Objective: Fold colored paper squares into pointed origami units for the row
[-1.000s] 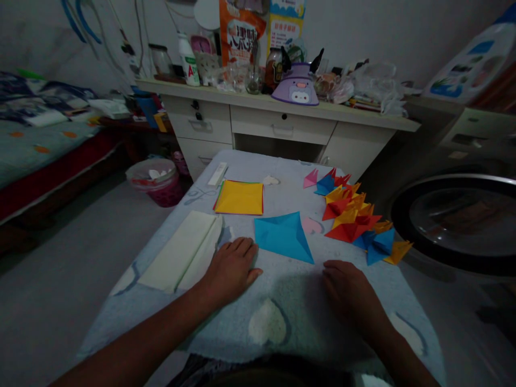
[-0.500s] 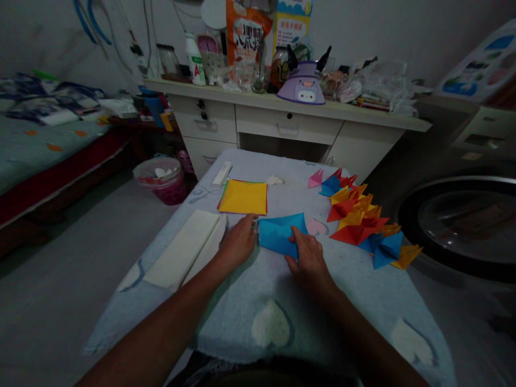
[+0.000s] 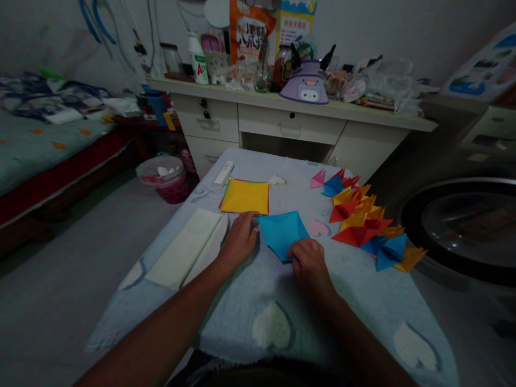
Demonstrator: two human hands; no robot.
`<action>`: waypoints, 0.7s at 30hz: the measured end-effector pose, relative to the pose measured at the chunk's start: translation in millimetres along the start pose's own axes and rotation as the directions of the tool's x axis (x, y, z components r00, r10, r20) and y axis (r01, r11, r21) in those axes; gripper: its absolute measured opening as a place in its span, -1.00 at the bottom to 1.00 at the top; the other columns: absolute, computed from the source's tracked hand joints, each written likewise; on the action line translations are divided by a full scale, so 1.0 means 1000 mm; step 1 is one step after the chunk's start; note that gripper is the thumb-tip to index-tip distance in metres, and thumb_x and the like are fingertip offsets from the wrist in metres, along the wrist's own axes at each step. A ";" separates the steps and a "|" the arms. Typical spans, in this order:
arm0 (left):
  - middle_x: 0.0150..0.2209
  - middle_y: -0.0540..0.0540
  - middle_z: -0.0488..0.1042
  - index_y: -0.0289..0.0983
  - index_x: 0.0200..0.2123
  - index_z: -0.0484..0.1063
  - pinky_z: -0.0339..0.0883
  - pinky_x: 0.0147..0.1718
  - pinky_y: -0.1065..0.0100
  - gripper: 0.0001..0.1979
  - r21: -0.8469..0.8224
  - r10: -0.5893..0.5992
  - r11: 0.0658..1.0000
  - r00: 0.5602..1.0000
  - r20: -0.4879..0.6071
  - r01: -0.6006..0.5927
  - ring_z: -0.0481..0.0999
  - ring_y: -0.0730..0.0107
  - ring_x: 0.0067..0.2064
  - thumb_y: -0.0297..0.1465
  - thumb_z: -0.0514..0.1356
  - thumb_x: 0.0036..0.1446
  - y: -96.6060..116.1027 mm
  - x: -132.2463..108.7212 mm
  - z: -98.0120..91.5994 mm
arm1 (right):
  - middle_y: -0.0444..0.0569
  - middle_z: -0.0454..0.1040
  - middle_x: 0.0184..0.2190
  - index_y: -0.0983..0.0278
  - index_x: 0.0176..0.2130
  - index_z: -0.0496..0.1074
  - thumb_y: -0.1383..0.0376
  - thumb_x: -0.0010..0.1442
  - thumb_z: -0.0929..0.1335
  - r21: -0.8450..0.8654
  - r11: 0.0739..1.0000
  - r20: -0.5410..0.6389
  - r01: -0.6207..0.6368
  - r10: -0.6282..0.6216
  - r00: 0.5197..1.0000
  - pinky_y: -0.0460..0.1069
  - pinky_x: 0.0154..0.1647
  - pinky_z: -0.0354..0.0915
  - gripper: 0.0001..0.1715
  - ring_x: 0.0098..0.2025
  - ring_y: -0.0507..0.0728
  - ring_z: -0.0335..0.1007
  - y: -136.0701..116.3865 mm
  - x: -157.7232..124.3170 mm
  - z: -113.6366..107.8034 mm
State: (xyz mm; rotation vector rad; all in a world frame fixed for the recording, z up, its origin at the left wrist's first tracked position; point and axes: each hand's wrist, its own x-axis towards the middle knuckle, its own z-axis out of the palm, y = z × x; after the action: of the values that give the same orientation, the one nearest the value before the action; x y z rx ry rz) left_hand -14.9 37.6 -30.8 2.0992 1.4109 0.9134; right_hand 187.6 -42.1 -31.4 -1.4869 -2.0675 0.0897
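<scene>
A blue sheet of origami paper (image 3: 282,231) lies on the cloth-covered table between my hands, its lower edge bowed and slightly raised. My left hand (image 3: 241,236) is closed at its upper left corner, thumb and forefinger together there. At the lower right edge, my right hand (image 3: 310,258) pinches the paper with curled fingers; its fingertips are partly hidden. Just beyond my left hand sits a stack of coloured square paper (image 3: 245,197) with a yellow sheet on top. Several folded paper figures (image 3: 360,223) in red, yellow, blue and pink stand in a row to the right.
A folded off-white cloth or paper (image 3: 183,247) lies left of my left arm. A small white box (image 3: 223,173) is near the table's far left corner. Behind stands a cluttered white desk (image 3: 290,126); a pink bucket (image 3: 165,180) is on the floor, a washing machine (image 3: 475,161) at right.
The blue paper has opened out from a folded band into a wider sheet. My right hand has shifted to its lower edge, fingers more curled; my left hand stays at the left corner.
</scene>
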 end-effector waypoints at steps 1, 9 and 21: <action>0.07 -0.24 0.36 -0.32 0.07 0.26 0.26 0.12 0.10 -0.58 -0.012 0.000 1.000 1.000 -0.003 0.000 0.36 0.16 0.12 -0.53 0.00 0.11 0.000 0.000 0.000 | -0.04 0.44 -0.31 0.25 -0.33 0.41 0.58 0.04 0.21 0.003 1.000 -0.009 0.012 -0.012 1.000 0.08 -0.02 0.09 -0.68 -0.13 0.16 0.22 0.001 -0.001 0.000; -0.08 -0.12 0.50 -0.21 -0.02 0.37 0.37 -0.11 0.23 -0.61 -0.580 -0.162 0.799 0.986 0.046 0.158 0.49 0.24 -0.09 -0.50 0.09 0.04 0.002 0.002 0.001 | -0.04 0.47 -0.20 0.23 -0.36 0.38 0.61 0.03 0.24 -0.081 0.993 -0.110 0.087 -0.095 0.989 0.12 -0.03 0.07 -0.68 -0.05 0.20 0.22 0.010 -0.005 -0.004; -0.13 -0.11 0.48 -0.19 0.10 0.22 0.32 -0.36 0.38 -0.38 -0.742 -0.184 0.591 0.948 0.258 0.317 0.49 0.35 -0.27 -0.23 0.32 -0.03 0.010 -0.003 -0.011 | 0.03 0.40 -0.15 0.24 -0.38 0.38 0.61 0.03 0.22 -0.151 0.982 -0.192 0.115 -0.143 0.971 0.13 -0.06 0.19 -0.69 -0.08 0.21 0.21 0.016 -0.003 -0.009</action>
State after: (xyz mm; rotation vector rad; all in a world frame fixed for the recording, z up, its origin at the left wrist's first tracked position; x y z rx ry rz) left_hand -17.4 30.9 -17.3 1.2295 0.9274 0.9770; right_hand 206.3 -41.0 -31.7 -1.3741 -2.0318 -0.2512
